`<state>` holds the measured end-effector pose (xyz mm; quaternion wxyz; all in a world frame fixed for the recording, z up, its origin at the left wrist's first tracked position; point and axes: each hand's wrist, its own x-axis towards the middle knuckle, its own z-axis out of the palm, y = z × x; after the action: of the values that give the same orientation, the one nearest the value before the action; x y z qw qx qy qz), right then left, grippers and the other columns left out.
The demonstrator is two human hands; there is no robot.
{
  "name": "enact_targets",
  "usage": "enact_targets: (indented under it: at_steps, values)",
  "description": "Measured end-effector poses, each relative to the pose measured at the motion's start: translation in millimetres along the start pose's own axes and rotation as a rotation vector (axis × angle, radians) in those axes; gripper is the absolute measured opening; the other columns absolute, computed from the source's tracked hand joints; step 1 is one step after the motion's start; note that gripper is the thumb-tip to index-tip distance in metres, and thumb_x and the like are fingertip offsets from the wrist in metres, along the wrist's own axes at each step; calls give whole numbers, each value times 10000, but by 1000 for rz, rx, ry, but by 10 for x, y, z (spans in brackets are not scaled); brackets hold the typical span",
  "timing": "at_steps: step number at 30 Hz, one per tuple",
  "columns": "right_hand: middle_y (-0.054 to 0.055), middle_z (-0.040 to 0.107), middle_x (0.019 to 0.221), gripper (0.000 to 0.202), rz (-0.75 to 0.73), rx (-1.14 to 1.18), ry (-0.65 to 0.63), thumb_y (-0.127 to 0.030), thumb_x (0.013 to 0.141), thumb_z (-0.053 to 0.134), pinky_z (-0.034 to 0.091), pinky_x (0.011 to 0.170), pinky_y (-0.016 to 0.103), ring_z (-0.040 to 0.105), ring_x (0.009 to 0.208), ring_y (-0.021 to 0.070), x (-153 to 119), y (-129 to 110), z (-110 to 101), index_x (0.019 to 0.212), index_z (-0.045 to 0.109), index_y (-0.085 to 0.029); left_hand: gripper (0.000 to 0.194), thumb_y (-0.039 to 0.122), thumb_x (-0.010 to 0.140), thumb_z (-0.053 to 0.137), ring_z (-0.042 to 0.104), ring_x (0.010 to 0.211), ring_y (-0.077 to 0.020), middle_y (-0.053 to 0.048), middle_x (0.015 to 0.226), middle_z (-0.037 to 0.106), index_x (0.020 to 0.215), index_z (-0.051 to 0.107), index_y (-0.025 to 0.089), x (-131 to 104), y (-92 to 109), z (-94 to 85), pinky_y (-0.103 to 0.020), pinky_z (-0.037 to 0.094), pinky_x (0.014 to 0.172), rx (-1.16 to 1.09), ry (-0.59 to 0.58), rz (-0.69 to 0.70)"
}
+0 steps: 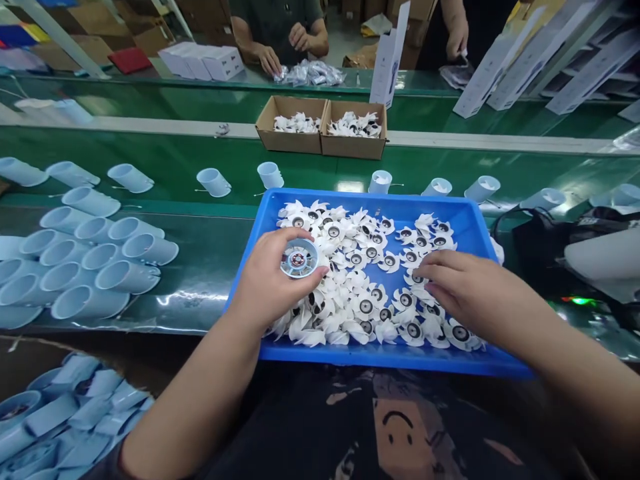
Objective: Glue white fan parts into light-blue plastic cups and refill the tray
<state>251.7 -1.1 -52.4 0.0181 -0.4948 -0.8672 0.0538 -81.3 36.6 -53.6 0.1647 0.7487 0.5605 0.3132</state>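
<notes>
One light-blue housing [299,258] is grasped by the left hand [267,280] between thumb and fingers, above the blue tray [390,357]. The right hand [463,287] is at the white impellers [366,305] inside; whether it grips one cannot be told. Further housings [133,277] lie left of the tray.

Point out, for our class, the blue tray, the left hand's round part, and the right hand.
Blue tray [395,359]: head view, near rim.
Round part [299,259]: head view, central hub.
Right hand [464,290]: head view, back of hand.
</notes>
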Motion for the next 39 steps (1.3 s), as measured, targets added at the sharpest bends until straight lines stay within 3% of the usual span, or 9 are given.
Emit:
enact_targets:
  at_steps: [3,6,14,19,24,27,31,35,39]
  values:
    - [75,675,1007,236,17,-35,-232,-143,892,549,534,800,444,650,926,271,141,103,160,1033,718,-228,391,333,770,757,610,1112,-251,-24,1154,663,1121,603,251,-35,-32,-10,-403,483,970,8,13,10]
    - [57,668,1032,220,-41,-10,-318,-182,873,619,533,840,448,640,981,271,159,176,237,1063,706,-249,408,338,775,757,607,1108,-247,-26,1151,660,1141,596,255,-57,-56,-8,-398,485,977,11,23,47]
    - [68,648,1209,348,35,173,-357,-292,977,455,490,965,479,603,1124,262,152,8,162,1282,611,-233,411,344,790,745,599,1111,-252,-36,1146,655,1158,592,248,-38,-52,-11,-414,492,971,14,-11,101]
    - [89,599,1274,391,137,228,-387,-304,927,513,485,984,508,588,1145,290,183,-14,250,1299,590,-213,395,324,765,763,599,1115,-265,-34,1147,657,1119,601,257,-50,-46,-13,-445,488,980,-24,-4,70]
    - [112,574,1242,340,195,285,-401,-279,895,550,465,982,539,573,1140,314,212,-51,250,1218,594,-184,487,318,738,784,611,1068,-261,-55,1178,623,1167,570,234,-77,-29,-14,-430,510,950,-94,108,-32]
    - [99,562,1209,291,188,347,-400,-341,918,562,477,968,468,569,1108,270,213,-67,143,1171,579,-197,580,287,732,757,606,1065,-258,-76,1252,566,1251,505,224,-90,-42,2,-425,517,941,-199,162,-20]
    - [23,556,1084,315,198,907,-301,-454,954,573,502,862,272,575,999,146,124,-84,23,1220,517,-295,597,230,744,684,588,1103,-273,-89,1292,533,1298,462,223,-98,-79,20,-451,499,969,-286,142,2]
    - [-25,604,986,376,210,1710,-128,-398,852,742,502,847,244,629,872,101,16,-169,74,1178,562,-349,604,223,762,682,592,1110,-281,-86,1303,549,1323,460,246,-128,-37,-6,-471,495,961,-339,99,-35]
    - [10,626,899,375,230,2068,-51,-376,775,783,518,784,274,630,773,123,31,-335,116,1093,633,-244,676,422,726,825,603,1134,-274,-51,1279,597,1316,513,312,-211,190,-38,-445,512,947,-405,-161,28]
